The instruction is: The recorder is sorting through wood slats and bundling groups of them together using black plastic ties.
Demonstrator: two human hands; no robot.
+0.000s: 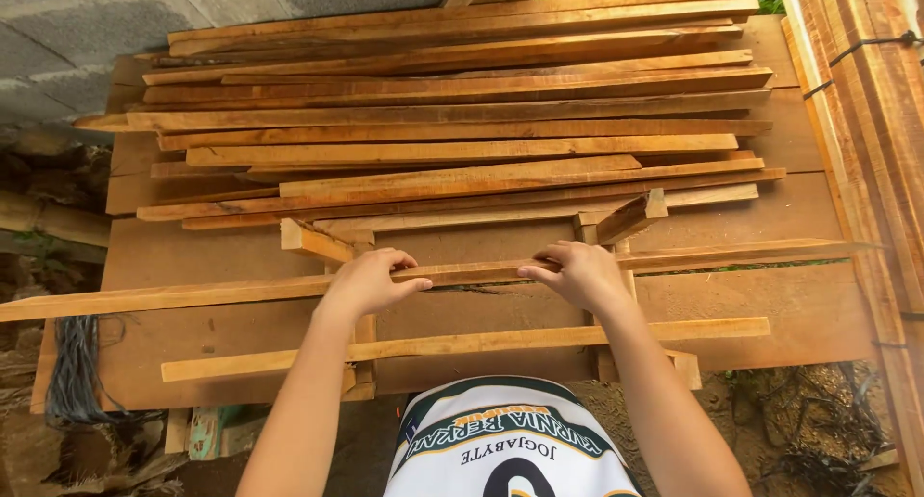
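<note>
My left hand (371, 280) and my right hand (580, 273) both rest on a long thin wooden slat (192, 293) that lies crosswise over a small wooden frame (364, 348). Fingers of both hands curl over the slat's top, about a hand's width apart from each other. A second slat (462, 342) lies parallel just nearer to me, across the same frame. Two short angled blocks, one on the left (306, 240) and one on the right (630, 215), stick up at the frame's far corners.
A big pile of long slats (462, 122) covers the far half of the plank table (799, 305). Upright timber boards (866, 122) stand at the right. A grey block wall (87, 25) is at the upper left, dirt ground and black cords at the lower corners.
</note>
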